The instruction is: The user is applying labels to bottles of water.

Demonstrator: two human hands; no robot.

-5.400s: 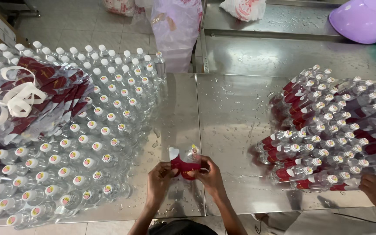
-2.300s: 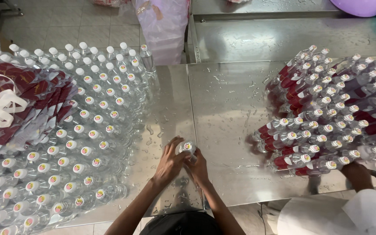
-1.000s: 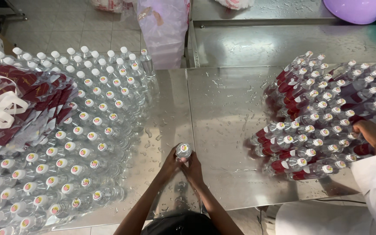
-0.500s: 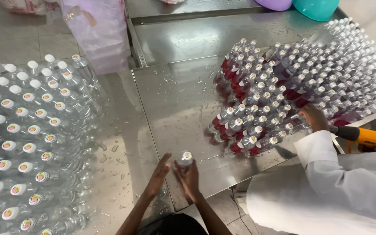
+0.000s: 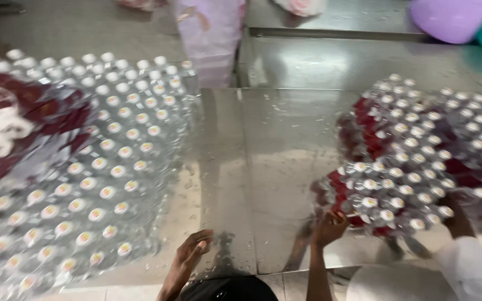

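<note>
The steel table [image 5: 263, 167] carries two big clusters of bottles. Your right hand [image 5: 330, 226] touches the near edge of the right bottle cluster [image 5: 408, 167], fingers curled, grip unclear. Your left hand [image 5: 192, 253] hovers loosely open, empty, just right of the left bottle cluster [image 5: 85, 173].

My right hand [image 5: 330, 226] reaches to the red-labelled bottles [image 5: 414, 161] on the right of the shiny surface [image 5: 263, 167] and touches them. My left hand [image 5: 192, 251] rests open near the clear bottles [image 5: 101, 167] on the left. Another person's hand [image 5: 456, 214] touches the right bottles too.
</note>
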